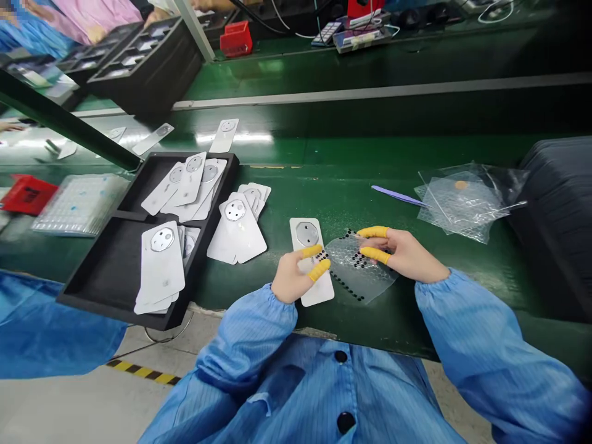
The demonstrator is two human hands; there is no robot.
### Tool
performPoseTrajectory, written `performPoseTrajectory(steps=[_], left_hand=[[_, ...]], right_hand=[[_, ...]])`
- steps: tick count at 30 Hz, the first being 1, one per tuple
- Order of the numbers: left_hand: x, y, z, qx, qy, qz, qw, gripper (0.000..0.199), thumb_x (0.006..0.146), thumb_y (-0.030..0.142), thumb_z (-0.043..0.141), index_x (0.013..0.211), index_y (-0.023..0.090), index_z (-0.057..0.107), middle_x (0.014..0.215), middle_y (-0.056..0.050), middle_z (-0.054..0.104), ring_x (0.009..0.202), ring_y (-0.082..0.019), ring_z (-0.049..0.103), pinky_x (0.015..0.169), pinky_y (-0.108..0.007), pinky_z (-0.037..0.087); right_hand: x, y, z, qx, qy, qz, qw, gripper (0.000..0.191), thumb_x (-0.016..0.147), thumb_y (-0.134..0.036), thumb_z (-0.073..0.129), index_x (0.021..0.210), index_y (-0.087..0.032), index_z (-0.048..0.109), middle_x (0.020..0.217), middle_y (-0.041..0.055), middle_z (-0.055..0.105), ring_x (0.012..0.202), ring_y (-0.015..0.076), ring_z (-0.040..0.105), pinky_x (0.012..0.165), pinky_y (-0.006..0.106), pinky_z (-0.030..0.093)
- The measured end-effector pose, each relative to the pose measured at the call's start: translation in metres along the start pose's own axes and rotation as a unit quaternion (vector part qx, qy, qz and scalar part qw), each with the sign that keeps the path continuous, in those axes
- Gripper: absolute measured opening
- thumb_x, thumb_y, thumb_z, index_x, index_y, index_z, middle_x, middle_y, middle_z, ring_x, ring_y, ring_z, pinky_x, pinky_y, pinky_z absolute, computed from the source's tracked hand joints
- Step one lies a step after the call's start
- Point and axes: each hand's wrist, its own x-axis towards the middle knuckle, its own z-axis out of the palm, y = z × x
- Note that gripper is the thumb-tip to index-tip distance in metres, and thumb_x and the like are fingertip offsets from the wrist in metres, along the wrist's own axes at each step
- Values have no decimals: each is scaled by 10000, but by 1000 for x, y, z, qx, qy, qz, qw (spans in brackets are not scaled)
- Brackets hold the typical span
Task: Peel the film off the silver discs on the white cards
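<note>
A white plate (319, 288) with a round grey face lies on the green bench in front of me. My left hand (300, 271), with yellow finger covers on thumb and forefinger, is over this plate, its fingertips apart at the edge of a clear sheet. That clear sheet (365, 283) carries rows of small black dots and lies just right of the plate. My right hand (393, 250), also in yellow finger covers, is over the sheet's upper right part; what lies between its fingertips, if anything, is too small to tell.
Left of the plate, more white plates (245, 237) lie stacked beside a black tray (106, 265) holding several others. Purple tweezers (398, 195) and clear sheets (457, 203) lie at the right, near stacked black trays (559, 216). Another person's blue sleeve (55, 333) is at the left.
</note>
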Motion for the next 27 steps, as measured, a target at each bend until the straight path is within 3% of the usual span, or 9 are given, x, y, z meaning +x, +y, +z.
performPoseTrajectory(steps=[2, 4, 6, 8, 9, 12, 16, 27], left_hand=[[0, -2, 7, -8, -14, -5, 1000, 301, 652, 313, 762, 887, 124, 752, 949, -118, 756, 940, -299, 694, 934, -440, 517], [0, -4, 12, -20, -28, -8, 999, 228, 654, 307, 761, 794, 128, 754, 854, -101, 765, 840, -270, 712, 844, -399, 561], [-1, -5, 15, -34, -40, -8, 999, 203, 666, 315, 756, 747, 128, 749, 812, -91, 765, 794, -248, 715, 784, -360, 578], [-2, -5, 16, -44, -50, -2, 998, 205, 687, 317, 742, 746, 121, 747, 823, -94, 765, 792, -241, 716, 770, -345, 580], [-3, -4, 17, -46, -54, 2, 998, 207, 700, 314, 732, 755, 115, 746, 834, -99, 765, 795, -242, 717, 771, -345, 580], [-5, -3, 18, -42, -62, 24, 997, 190, 737, 288, 698, 791, 113, 745, 850, -95, 766, 806, -243, 720, 777, -345, 580], [-8, -5, 20, -7, -63, 63, 996, 187, 738, 254, 692, 868, 132, 748, 902, -88, 765, 850, -261, 719, 826, -372, 566], [-11, -8, 21, 82, -54, 136, 986, 206, 763, 198, 644, 940, 206, 749, 957, -53, 761, 897, -252, 714, 847, -348, 553]], right_hand=[[6, 5, -7, -1, -29, -3, 1000, 444, 776, -420, 663, 1121, -147, 599, 778, 48, 718, 592, 142, 657, 523, 276, 569], [8, 8, -8, -48, -11, -37, 998, 460, 791, -405, 660, 1171, -158, 580, 815, 47, 716, 644, 150, 665, 619, 323, 587], [6, 5, -2, -146, 79, -108, 980, 412, 814, -347, 655, 1183, -178, 582, 923, 65, 709, 787, 178, 676, 797, 404, 570], [1, -2, 9, -235, 175, -191, 937, 328, 831, -267, 644, 1149, -196, 603, 1050, 86, 677, 946, 205, 646, 916, 448, 514], [-2, -6, 16, -258, 192, -228, 919, 288, 842, -229, 629, 1127, -200, 610, 1081, 90, 662, 992, 209, 626, 924, 442, 506], [-12, -13, 38, -259, 138, -301, 907, 215, 871, -177, 578, 1083, -195, 605, 1046, 87, 656, 970, 192, 617, 826, 380, 546], [-16, -6, 54, -283, 81, -324, 899, 179, 901, -183, 522, 1065, -186, 596, 998, 87, 666, 917, 190, 634, 775, 369, 563], [-19, 9, 64, -252, 85, -318, 910, 241, 892, -131, 479, 1120, -162, 549, 1041, 126, 611, 966, 193, 607, 790, 352, 562]])
